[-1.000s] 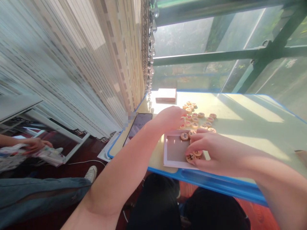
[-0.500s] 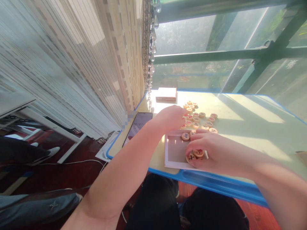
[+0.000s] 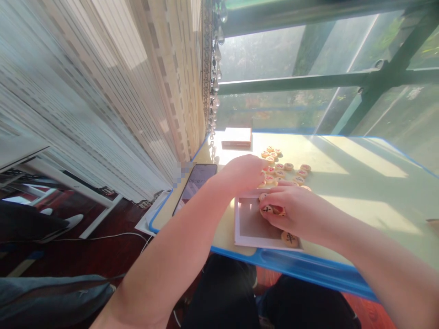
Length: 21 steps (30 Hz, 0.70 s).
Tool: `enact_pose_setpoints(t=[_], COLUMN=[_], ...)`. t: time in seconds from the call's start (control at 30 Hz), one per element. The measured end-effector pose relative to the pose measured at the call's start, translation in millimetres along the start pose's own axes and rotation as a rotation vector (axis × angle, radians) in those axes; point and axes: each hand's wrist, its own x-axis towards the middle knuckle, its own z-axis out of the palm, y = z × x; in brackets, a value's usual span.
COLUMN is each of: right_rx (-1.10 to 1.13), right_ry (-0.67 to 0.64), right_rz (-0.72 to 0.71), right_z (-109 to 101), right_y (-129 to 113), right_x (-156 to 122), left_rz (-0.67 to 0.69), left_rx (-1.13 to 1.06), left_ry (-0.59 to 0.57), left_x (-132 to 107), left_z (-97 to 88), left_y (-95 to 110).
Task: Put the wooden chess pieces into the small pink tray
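Note:
My right hand point(image 3: 295, 205) reaches into a shallow white tray point(image 3: 237, 228) with a grey bottom. Its fingers are closed on round wooden Chinese chess pieces point(image 3: 267, 209); the fingers partly cover them. One larger-looking piece point(image 3: 290, 238) lies at the tray's near right corner. Beyond the tray, my left hand point(image 3: 245, 171) hangs over the left edge of a loose group of pieces with red or black characters point(image 3: 280, 173). Its fingers are curled down and mostly hidden behind the hand, so what they grip cannot be made out.
A phone point(image 3: 197, 183) showing a timer lies left of my left forearm. At the far left of the blue-edged table point(image 3: 360, 183) stands a small white-topped box point(image 3: 236, 137). A string curtain point(image 3: 137, 91) hangs to the left, and window frames point(image 3: 302, 84) rise behind.
My right hand has shifted up and left in the tray with the pieces under its fingers. A piece now shows at the tray's near right corner. My left hand has barely moved.

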Motion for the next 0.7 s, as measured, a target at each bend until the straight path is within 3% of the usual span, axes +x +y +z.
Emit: enact_pose_setpoints(t=[0.7], right_rx=[0.028], right_ry=[-0.001], right_rz=[0.056], right_z=[0.1], right_y=[5.0], right_x=[0.0], left_rz=[0.043], left_rx=[0.04], left_ry=[0.026], left_x=[-0.2], left_z=[2.8], left_y=[-2.5])
